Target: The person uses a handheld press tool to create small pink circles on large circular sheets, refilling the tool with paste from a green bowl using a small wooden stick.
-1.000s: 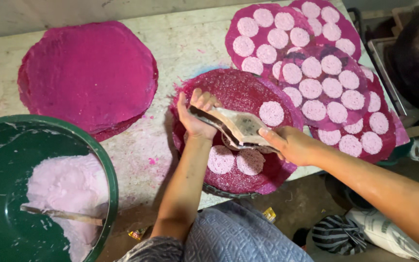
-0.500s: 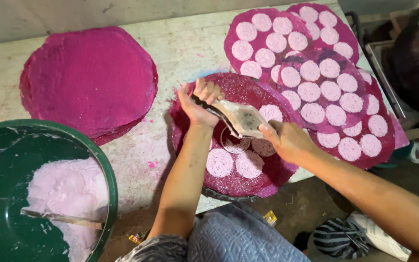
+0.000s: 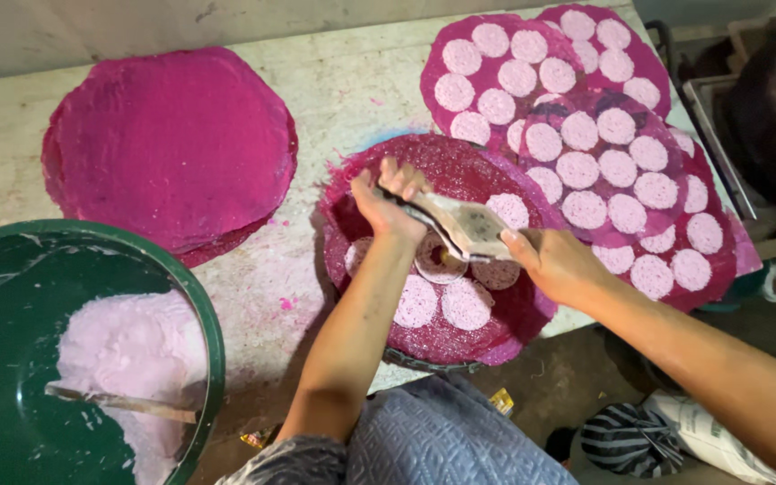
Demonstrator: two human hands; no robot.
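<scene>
Hands meet over a round magenta tray (image 3: pixel 514 328) near the front edge of a pale, stained table (image 3: pixel 334 81). The left hand (image 3: pixel 390 202) grips one end of a flat, paste-smeared scraper (image 3: pixel 460 224), fingers curled together around it. The right hand (image 3: pixel 557 262) clamps the other end, at about four o'clock from the left hand, fingers wrapped tight on the blade. The scraper lies tilted above a small ring mould (image 3: pixel 439 260) that sits on the tray; I cannot tell whether the blade touches the ring.

On the tray around the ring lie pale pink paste discs (image 3: pixel 466 304): two at six o'clock of the ring, one partly hidden under the left wrist at nine o'clock, another at one o'clock beyond the scraper.

At one to two o'clock from the hands, overlapping magenta sheets (image 3: pixel 666 63) are spread across the far right of the table, covered in rows of many more pale discs (image 3: pixel 578 169), each just beside the next.

At ten o'clock, well apart from the hands, lies a stack of bare magenta sheets (image 3: pixel 171 144), round and ragged at the rim.

At eight o'clock, at the near left corner, stands a large green basin (image 3: pixel 213 337) holding a heap of pale pink paste (image 3: pixel 132 350), with a thin stick or blade (image 3: pixel 123 404) lying in it.

Below the table edge show the person's grey patterned lap (image 3: pixel 433 440) and a striped cloth (image 3: pixel 626 440) on the floor at five o'clock.
</scene>
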